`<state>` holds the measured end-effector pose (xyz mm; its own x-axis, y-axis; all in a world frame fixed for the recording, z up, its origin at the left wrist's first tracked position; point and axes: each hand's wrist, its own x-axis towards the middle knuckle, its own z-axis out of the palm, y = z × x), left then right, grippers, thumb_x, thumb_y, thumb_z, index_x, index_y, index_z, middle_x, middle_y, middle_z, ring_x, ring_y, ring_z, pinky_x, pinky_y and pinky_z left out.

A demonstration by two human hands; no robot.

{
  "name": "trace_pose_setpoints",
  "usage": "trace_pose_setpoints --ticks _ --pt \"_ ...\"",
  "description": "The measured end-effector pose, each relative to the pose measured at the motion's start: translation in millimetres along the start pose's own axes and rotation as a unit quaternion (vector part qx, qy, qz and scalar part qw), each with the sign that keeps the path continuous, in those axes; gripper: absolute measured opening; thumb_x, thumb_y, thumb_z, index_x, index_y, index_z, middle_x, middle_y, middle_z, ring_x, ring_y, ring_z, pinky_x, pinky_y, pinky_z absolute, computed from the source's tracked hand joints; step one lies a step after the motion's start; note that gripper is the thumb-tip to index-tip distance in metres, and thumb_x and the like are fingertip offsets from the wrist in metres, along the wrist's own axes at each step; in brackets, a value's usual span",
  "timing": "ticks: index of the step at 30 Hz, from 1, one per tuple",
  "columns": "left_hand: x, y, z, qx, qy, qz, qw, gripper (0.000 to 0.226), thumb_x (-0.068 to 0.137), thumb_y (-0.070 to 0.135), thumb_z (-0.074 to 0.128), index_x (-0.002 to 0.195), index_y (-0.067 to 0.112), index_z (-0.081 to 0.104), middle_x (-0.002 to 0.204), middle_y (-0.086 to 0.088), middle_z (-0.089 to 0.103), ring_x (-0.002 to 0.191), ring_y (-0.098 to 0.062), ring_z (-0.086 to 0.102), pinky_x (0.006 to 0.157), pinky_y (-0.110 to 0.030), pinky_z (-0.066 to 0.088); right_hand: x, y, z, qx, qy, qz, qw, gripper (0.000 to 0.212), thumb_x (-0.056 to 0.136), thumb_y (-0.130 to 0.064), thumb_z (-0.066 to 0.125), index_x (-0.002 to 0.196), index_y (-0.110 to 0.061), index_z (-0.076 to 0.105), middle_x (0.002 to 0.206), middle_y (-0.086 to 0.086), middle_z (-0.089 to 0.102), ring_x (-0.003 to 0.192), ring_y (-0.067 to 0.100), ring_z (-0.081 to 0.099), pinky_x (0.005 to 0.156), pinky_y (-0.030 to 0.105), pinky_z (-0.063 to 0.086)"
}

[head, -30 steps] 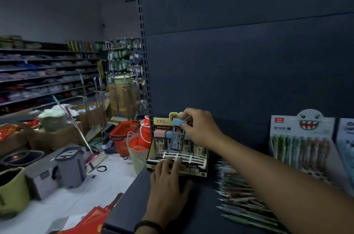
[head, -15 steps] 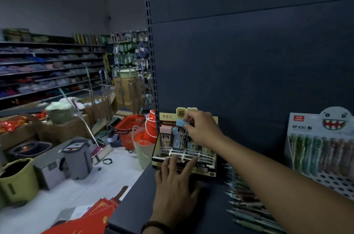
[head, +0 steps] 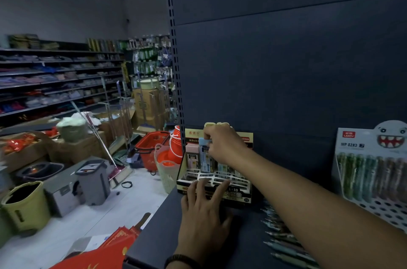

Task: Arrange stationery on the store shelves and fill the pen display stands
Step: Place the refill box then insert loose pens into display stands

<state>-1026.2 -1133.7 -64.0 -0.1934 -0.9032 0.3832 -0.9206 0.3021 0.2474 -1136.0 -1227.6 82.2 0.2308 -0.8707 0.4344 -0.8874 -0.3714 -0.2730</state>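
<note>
Standing upright, the blue-topped pack [head: 206, 155] sits in the back row of the display box [head: 241, 189], pinched at its top by the right hand [head: 224, 145]; the left hand [head: 203, 213], fingers straight, presses the box's front edge, nearer the body.

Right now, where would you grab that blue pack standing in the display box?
By its top end, from above. The blue pack stands upright in the display box, a pink pack close beside it and a white grid in front, so only the top is free. The right hand pinches it there.
</note>
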Motion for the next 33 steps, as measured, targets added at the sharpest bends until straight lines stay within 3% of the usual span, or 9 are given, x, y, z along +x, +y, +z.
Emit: trace_pose_setpoints --ticks 5,9,15,18,26,29,33 --pt "0 0 0 -0.004 -0.001 0.004 1.000 0.079 0.090 0.059 0.047 0.151 0.065 -0.003 0.166 -0.001 0.007 0.155 -0.030 -0.001 0.123 -0.052 0.016 -4 -6 3 -0.032 -0.005 -0.022 0.999 0.021 0.087 -0.001 0.069 0.095 -0.019 0.062 0.096 0.004 0.062 0.086 0.025 0.061 0.065 0.034 0.047" --pt "0 0 0 -0.005 -0.006 0.002 1.000 0.077 0.091 0.060 0.044 0.151 0.062 -0.003 0.167 -0.001 0.005 0.155 -0.030 -0.002 0.124 -0.052 0.016 -8 -10 15 -0.042 -0.003 -0.032 0.999 0.019 0.088 -0.002 0.070 0.098 -0.017 0.066 0.096 0.005 0.065 0.084 0.024 0.063 0.072 0.040 0.059" --pt "0 0 1 -0.002 -0.004 0.001 1.000 0.075 0.092 0.061 0.044 0.152 0.062 -0.002 0.167 -0.003 0.008 0.156 -0.031 0.000 0.124 -0.052 0.016 -10 -1 21 -0.036 0.042 -0.029 0.998 0.009 0.091 -0.007 0.072 0.096 -0.014 0.073 0.100 0.002 0.065 0.085 0.019 0.062 0.075 0.035 0.058" --pt "0 0 -1 0.000 -0.008 0.000 1.000 0.075 0.092 0.058 0.043 0.152 0.061 -0.002 0.168 -0.004 0.007 0.156 -0.031 -0.002 0.124 -0.052 0.015 -16 1 24 -0.047 0.028 -0.028 0.998 0.004 0.092 -0.009 0.073 0.095 -0.011 0.073 0.103 0.002 0.062 0.087 0.020 0.062 0.078 0.035 0.059" --pt "-1 1 -3 -0.002 -0.014 -0.003 1.000 0.076 0.090 0.057 0.044 0.153 0.062 0.001 0.167 -0.001 0.009 0.155 -0.031 0.000 0.123 -0.052 0.017 -22 1 8 -0.056 -0.024 -0.028 0.998 0.021 0.090 -0.013 0.074 0.110 -0.016 0.074 0.112 -0.001 0.063 0.094 0.020 0.060 0.080 0.037 0.056" --pt "-1 2 -6 -0.018 -0.006 -0.009 1.000 0.078 0.091 0.058 0.048 0.155 0.059 0.002 0.164 -0.001 0.013 0.154 -0.030 0.003 0.123 -0.051 0.017 -39 7 -10 -0.013 -0.003 -0.020 1.000 0.025 0.093 -0.017 0.070 0.118 -0.021 0.073 0.116 -0.002 0.063 0.100 0.019 0.060 0.082 0.039 0.057" --pt "-3 2 -8 -0.024 0.026 -0.016 0.999 0.070 0.092 0.061 0.049 0.154 0.046 0.020 0.156 0.002 0.026 0.147 -0.029 0.018 0.120 -0.049 0.028 -85 27 -45 0.035 0.032 0.000 0.999 0.019 0.099 -0.023 0.064 0.114 -0.023 0.075 0.114 -0.007 0.066 0.104 0.014 0.062 0.090 0.039 0.057"
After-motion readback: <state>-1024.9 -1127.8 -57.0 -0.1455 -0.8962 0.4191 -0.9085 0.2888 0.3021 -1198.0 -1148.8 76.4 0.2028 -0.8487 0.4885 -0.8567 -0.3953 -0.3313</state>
